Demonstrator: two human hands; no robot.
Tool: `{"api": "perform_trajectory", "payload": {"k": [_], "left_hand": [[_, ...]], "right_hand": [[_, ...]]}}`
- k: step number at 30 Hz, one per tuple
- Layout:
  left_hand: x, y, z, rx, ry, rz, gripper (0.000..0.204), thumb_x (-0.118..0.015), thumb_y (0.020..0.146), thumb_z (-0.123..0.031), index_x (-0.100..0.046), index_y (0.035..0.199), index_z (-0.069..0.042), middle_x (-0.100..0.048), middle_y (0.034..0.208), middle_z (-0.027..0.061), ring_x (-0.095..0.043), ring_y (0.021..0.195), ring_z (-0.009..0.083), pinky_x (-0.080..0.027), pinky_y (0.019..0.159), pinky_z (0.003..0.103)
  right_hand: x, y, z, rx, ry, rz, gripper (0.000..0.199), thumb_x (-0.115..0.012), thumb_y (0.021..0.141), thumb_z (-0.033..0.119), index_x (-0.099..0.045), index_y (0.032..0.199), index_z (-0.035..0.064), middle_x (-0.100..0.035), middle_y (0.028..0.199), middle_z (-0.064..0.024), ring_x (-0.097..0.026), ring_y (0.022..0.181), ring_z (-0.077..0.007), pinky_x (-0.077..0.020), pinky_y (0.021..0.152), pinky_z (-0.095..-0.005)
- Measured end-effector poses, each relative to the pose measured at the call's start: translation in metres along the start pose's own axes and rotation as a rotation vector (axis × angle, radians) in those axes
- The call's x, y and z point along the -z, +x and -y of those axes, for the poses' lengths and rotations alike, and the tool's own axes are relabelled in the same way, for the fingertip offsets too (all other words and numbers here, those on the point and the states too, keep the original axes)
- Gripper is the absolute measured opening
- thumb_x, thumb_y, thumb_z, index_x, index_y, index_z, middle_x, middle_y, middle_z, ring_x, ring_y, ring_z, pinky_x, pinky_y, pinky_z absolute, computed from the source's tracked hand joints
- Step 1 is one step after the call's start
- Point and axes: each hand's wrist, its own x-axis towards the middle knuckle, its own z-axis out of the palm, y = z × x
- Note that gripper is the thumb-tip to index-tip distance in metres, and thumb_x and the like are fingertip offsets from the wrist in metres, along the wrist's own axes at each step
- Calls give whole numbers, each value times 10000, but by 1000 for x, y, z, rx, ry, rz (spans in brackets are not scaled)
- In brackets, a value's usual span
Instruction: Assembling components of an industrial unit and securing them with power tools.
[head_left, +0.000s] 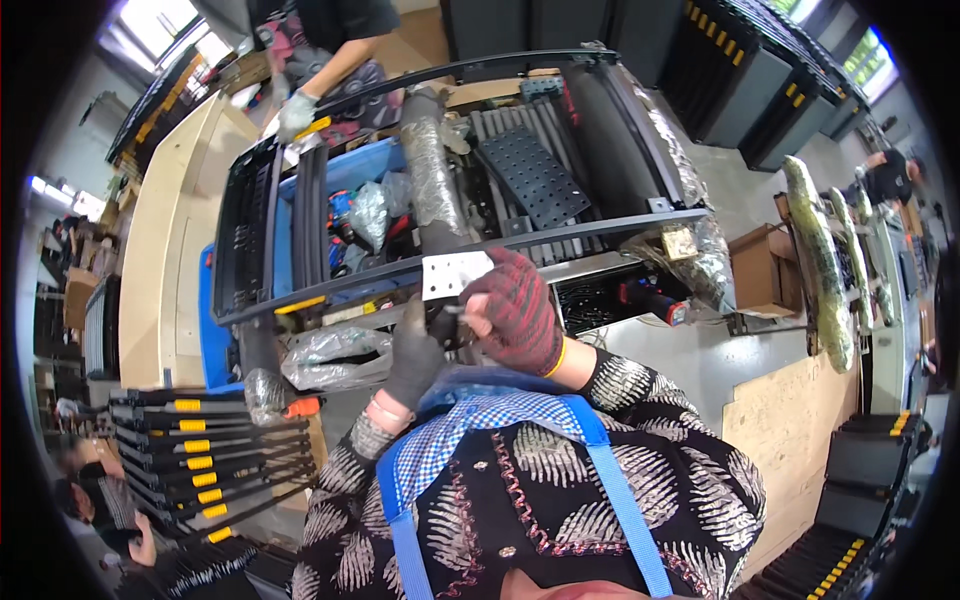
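A small white plate with holes point(450, 277) sits against the near rail of a black metal frame point(560, 237), in front of my chest. My right hand point(515, 315), in a red and black knit glove, is closed at the plate's right edge. Its bare fingertips press together; whatever they pinch is too small to name. Just below the plate's left side, my left hand point(415, 350) in a dark grey glove is curled against a dark part. The fingers hide most of that part. A black perforated panel point(535, 178) lies inside the frame, farther off.
A blue bin point(370, 160) with tools and plastic bags stands within the frame. A cordless drill point(652, 300) lies at right, near a cardboard box point(765, 270). Another person's gloved hand point(297, 117) rests at the frame's far left corner. Stacked black frames point(210, 450) stand at lower left.
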Motion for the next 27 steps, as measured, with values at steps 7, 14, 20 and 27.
{"api": "perform_trajectory", "payload": {"k": [7, 14, 20, 27], "left_hand": [[36, -17, 0, -60, 776, 28, 334, -560, 900, -159, -505, 1163, 40, -594, 1044, 161, -584, 934, 238, -459, 807, 337], [46, -22, -1, -576, 1427, 270, 438, -656, 823, -201, -520, 1186, 2, -535, 1141, 254, -558, 1008, 384, -461, 830, 397], [61, -19, 23, -511, 1434, 281, 558, -741, 728, -280, -545, 1175, -10, -521, 1157, 279, -526, 1055, 442, -449, 852, 452], [44, -27, 3, -446, 1410, 268, 422, -614, 730, 0, -546, 1145, -30, -481, 1181, 306, -517, 1068, 447, -457, 874, 452]], "right_hand": [[94, -34, -118, -728, -84, -295, 144, -666, 828, 78, -637, 965, 44, -582, 716, -46, -560, 669, -116, -464, 645, -261], [206, -56, -189, -810, -430, -152, 137, -691, 788, 185, -710, 874, 80, -673, 740, -69, -640, 704, -157, -493, 681, -302], [215, -50, -207, -1049, -233, 30, 174, -703, 778, 209, -723, 904, 92, -698, 788, -59, -645, 725, -148, -494, 703, -297], [216, -44, -208, -1175, -269, 177, 174, -710, 765, 244, -734, 901, 137, -704, 807, -46, -654, 748, -153, -496, 732, -293]]}}
